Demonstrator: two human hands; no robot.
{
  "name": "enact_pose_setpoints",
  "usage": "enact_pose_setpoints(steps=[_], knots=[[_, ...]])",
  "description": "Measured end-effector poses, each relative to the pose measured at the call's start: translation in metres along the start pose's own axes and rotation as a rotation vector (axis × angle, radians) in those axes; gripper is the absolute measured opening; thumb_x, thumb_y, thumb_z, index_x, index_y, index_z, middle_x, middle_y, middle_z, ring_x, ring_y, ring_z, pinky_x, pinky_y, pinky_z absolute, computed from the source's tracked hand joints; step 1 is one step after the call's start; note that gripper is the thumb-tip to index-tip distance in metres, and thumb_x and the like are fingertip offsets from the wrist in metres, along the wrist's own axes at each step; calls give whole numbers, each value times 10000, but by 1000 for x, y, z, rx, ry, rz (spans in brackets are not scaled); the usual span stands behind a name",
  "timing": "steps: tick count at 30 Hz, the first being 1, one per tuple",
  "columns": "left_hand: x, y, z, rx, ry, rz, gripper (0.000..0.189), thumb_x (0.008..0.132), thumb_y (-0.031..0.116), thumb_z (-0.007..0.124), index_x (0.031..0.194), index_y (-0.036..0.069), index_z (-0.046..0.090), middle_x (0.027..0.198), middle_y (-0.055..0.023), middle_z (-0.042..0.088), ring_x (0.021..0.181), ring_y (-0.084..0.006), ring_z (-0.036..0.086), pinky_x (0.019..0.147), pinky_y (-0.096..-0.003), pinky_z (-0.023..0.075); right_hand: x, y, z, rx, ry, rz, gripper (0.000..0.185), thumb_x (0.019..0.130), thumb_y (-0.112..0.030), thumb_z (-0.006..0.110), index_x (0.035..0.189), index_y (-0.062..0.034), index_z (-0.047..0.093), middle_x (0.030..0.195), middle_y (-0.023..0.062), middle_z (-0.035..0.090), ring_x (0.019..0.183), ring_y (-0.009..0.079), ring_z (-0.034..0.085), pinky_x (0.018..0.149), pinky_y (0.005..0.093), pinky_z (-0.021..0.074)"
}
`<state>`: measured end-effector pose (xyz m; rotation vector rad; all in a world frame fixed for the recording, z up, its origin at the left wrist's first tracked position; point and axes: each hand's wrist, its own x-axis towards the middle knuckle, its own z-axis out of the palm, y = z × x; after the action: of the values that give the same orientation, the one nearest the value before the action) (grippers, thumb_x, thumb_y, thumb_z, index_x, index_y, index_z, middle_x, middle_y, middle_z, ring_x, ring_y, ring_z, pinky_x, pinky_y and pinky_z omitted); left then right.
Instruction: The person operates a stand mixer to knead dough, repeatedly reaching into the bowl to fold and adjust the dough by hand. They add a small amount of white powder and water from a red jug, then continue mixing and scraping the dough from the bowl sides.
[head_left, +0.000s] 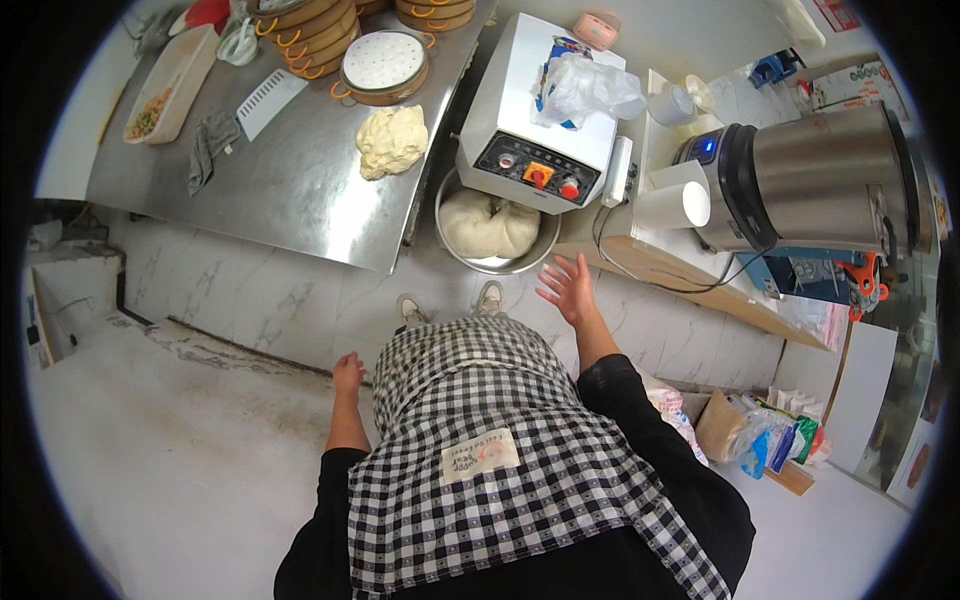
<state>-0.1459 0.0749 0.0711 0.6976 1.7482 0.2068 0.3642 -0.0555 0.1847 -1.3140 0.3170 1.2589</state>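
My right hand is held out with fingers spread, near the rim of a steel mixing bowl, and holds nothing. A large mass of pale dough lies in that bowl, under the white body of a dough mixer with a control panel of knobs. My left hand hangs beside my checked apron; its fingers are slightly curled and apart, with nothing in them. On the steel table, a rough lump of yellowish dough rests by the right edge.
Bamboo steamers, a perforated steamer liner, a white slotted scraper, a grey cloth and a tub of chopped filling occupy the table. On the right counter stand a large steel cooker and paper cups; a cable hangs over its edge.
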Motion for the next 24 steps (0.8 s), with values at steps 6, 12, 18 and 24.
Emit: enact_pose_setpoints(steps=[6, 12, 18, 24], knots=[[1, -24, -4, -9, -14, 5, 400, 914, 288, 594, 1141, -40, 607, 889, -109, 654, 691, -170, 606, 579, -291, 481, 1, 39, -63, -367, 267, 139, 737, 907, -534, 571, 1452, -81, 368, 1446, 174, 424, 1281, 316, 484, 973, 497, 469], [-29, -42, -13, 97, 18, -64, 358, 922, 269, 581, 1102, -37, 630, 857, -87, 650, 726, -154, 596, 644, -294, 506, 37, 58, -62, -929, 233, 75, 659, 865, -434, 670, 1389, -85, 474, 1339, 166, 557, 1230, 298, 539, 932, 436, 493], [-64, -68, -13, 105, 8, -69, 348, 975, 286, 555, 1100, -28, 637, 906, -78, 662, 744, -124, 588, 681, -277, 500, 166, 82, -26, -1410, -3, -276, 600, 828, -344, 682, 1363, -138, 505, 1344, 185, 545, 1226, 347, 528, 1037, 405, 428], [-94, -108, -5, 130, 33, -224, 355, 993, 270, 536, 1195, -14, 601, 975, -78, 668, 787, -125, 606, 694, -254, 474, 326, 141, 6, -1930, -186, -327, 804, 785, -318, 736, 1468, -259, 316, 1545, 171, 249, 1353, 462, 342, 1045, 479, 421]])
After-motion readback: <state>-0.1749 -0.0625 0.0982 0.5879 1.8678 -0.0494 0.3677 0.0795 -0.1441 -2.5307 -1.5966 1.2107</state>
